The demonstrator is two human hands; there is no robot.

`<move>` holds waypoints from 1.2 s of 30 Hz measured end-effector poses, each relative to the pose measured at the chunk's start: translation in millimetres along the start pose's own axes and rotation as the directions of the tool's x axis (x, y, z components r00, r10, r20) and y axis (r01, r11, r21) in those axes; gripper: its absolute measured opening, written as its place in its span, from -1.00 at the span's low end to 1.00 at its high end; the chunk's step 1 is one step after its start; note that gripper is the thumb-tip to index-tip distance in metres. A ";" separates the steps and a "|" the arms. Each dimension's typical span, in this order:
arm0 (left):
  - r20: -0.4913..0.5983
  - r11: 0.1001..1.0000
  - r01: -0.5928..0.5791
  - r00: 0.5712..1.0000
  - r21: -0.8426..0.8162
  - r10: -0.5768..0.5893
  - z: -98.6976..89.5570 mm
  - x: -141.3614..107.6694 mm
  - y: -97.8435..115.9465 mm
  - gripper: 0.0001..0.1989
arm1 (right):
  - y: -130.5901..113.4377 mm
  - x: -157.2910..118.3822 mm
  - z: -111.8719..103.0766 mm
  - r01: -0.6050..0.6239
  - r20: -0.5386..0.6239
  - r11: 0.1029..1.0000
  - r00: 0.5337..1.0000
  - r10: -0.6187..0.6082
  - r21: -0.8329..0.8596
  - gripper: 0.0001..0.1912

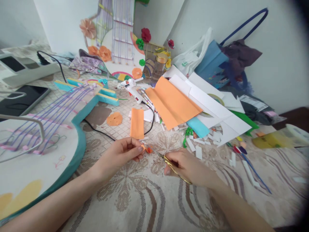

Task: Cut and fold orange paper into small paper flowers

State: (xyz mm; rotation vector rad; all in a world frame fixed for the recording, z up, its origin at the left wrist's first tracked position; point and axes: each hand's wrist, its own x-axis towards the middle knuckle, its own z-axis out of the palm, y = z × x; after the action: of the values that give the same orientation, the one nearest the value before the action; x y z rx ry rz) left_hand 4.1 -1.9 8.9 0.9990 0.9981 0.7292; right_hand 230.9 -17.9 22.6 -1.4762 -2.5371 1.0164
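Between the fingertips of my left hand is a small piece of orange paper, with darker orange-red bits at its end. My right hand grips gold-handled scissors, their tips pointing left toward the orange piece but apart from it. Beyond my left hand lie an orange paper strip and an orange paper disc. A larger orange sheet rests on white sheets farther back. Left of my arm lies a turquoise-edged guitar-shaped craft with purple strings.
A white glue gun with a black cord stands behind the strip. Paper scraps are scattered at right, near a blue stick. A glass jar and a second decorated guitar shape stand at the back. A tablet lies at left.
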 end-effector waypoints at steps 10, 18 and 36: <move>0.004 0.998 -0.041 0.999 0.055 0.041 -1.3 2.4 -5.3 -0.85 | -4.9 -1.4 2.4 0.018 -0.040 0.988 0.999 -0.025 -0.151 -0.57; 0.015 0.993 -0.033 0.999 0.114 0.031 -1.7 1.1 -3.9 -0.85 | -5.7 -1.9 3.8 0.010 -0.094 0.966 0.995 -0.036 -0.259 -0.57; 0.032 0.994 -0.012 0.999 0.109 0.009 -3.0 3.1 -3.8 -0.83 | -5.1 -1.1 -0.7 0.009 -0.070 0.960 0.997 -0.029 -0.279 -0.55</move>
State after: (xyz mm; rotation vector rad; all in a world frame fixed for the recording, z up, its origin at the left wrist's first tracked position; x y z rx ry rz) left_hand 2.7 0.3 3.8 1.1079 1.0148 0.6718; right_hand 227.9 -20.0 26.3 -1.5134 -2.7238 0.6070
